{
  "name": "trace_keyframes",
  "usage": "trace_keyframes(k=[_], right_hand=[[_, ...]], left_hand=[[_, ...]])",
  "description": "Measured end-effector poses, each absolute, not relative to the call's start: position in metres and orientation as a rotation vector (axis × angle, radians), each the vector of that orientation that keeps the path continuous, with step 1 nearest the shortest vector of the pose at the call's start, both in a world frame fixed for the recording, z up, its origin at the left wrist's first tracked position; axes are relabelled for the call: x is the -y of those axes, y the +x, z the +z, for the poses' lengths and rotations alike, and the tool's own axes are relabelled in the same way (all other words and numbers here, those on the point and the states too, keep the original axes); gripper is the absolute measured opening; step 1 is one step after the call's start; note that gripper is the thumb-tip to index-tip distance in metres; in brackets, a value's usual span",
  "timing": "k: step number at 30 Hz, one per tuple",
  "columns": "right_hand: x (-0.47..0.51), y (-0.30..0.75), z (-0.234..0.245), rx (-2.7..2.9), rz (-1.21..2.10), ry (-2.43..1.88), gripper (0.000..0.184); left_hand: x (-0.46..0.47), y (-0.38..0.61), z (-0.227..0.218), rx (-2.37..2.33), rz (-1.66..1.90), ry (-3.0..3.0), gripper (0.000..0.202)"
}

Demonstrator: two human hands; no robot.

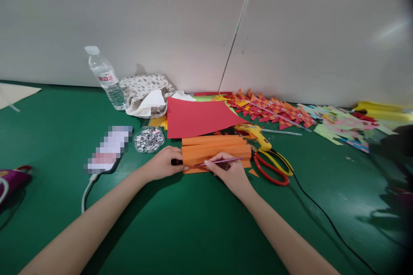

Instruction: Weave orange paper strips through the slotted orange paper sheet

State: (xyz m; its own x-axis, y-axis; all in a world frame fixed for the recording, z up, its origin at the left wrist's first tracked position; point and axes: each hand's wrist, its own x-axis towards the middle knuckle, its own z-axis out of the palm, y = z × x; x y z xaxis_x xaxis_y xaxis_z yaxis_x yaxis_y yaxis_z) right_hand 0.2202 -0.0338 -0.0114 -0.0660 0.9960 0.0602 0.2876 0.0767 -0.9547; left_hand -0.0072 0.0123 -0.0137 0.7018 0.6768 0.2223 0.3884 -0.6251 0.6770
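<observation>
A stack of folded orange paper strips lies on the green table in front of me. My left hand presses on the stack's left end, with a small dark object under the thumb. My right hand grips a thin pink pencil that lies along the strips' near edge, tip pointing left. A red paper sheet lies just behind the orange stack.
Red-handled scissors and a yellow glue gun with a black cord lie right of the stack. A clear tray of googly eyes, a phone, a water bottle and a cloth pouch sit left. Woven paper fish line the back.
</observation>
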Motion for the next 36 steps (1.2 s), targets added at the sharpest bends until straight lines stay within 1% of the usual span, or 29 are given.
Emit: trace_keyframes(k=[12, 23, 27, 30, 36], right_hand=[[0.032, 0.273, -0.008, 1.392, 0.981, -1.423, 0.031], [0.032, 0.288, -0.008, 1.328, 0.914, -1.378, 0.03], [0.041, 0.272, -0.01, 1.297, 0.975, -1.314, 0.028], [0.048, 0.254, -0.008, 1.393, 1.065, -1.301, 0.027], [0.048, 0.224, -0.005, 1.363, 1.193, -1.212, 0.022]], left_hand=[[-0.012, -0.008, -0.014, -0.869, 0.592, 2.352, 0.021], [-0.011, -0.007, -0.013, -0.838, 0.602, 2.297, 0.018], [-0.011, -0.007, -0.013, -0.828, 0.617, 2.291, 0.016], [-0.011, -0.006, -0.014, -0.817, 0.629, 2.304, 0.016], [-0.012, -0.006, -0.015, -0.813, 0.658, 2.323, 0.008]])
